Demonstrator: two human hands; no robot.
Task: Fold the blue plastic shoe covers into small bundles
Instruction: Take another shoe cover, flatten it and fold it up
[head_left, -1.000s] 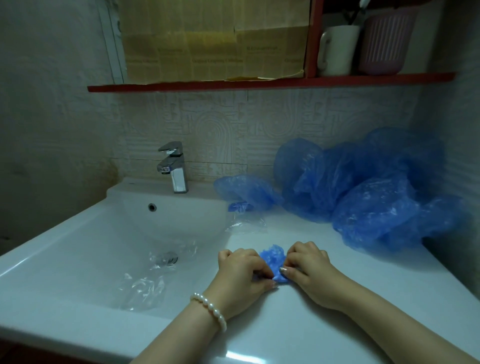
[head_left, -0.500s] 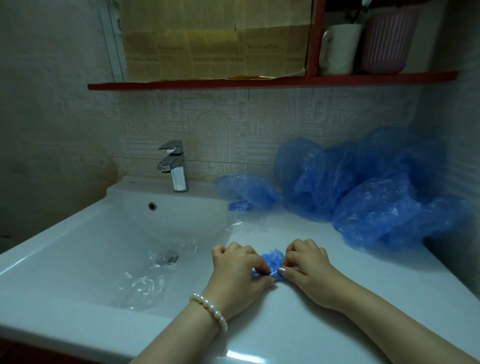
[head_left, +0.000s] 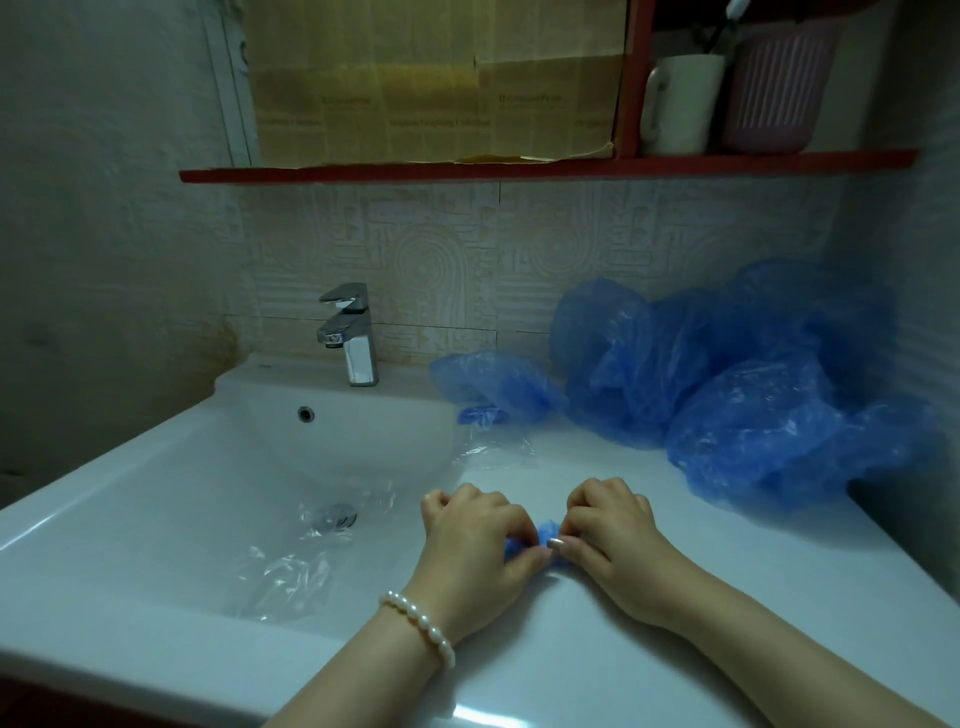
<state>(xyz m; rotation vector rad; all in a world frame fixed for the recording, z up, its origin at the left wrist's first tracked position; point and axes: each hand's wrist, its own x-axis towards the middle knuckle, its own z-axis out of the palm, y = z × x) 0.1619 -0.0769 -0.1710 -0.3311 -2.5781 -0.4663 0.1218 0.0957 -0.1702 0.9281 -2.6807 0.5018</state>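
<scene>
A small folded blue shoe cover (head_left: 546, 531) lies on the white counter (head_left: 675, 649) between my two hands, mostly hidden by my fingers. My left hand (head_left: 475, 551), with a pearl bracelet on its wrist, pinches its left side with curled fingers. My right hand (head_left: 610, 535) pinches its right side, thumb pressed on the bundle. A pile of loose blue shoe covers (head_left: 727, 384) is heaped against the back wall at the right. One more loose cover (head_left: 493, 379) and a small blue bundle (head_left: 480, 414) lie near the tap.
A white basin (head_left: 182, 493) with a chrome tap (head_left: 353, 338) is at left; clear plastic wrap (head_left: 291, 566) lies in it and more clear plastic wrap (head_left: 493, 449) lies on its rim. A red shelf (head_left: 519, 169) above carries a white mug (head_left: 680, 104) and a pink basket (head_left: 774, 88).
The blue bundle between my hands has become smaller and flatter as both hands squeezed it together. My hands have stayed in the same spot on the counter.
</scene>
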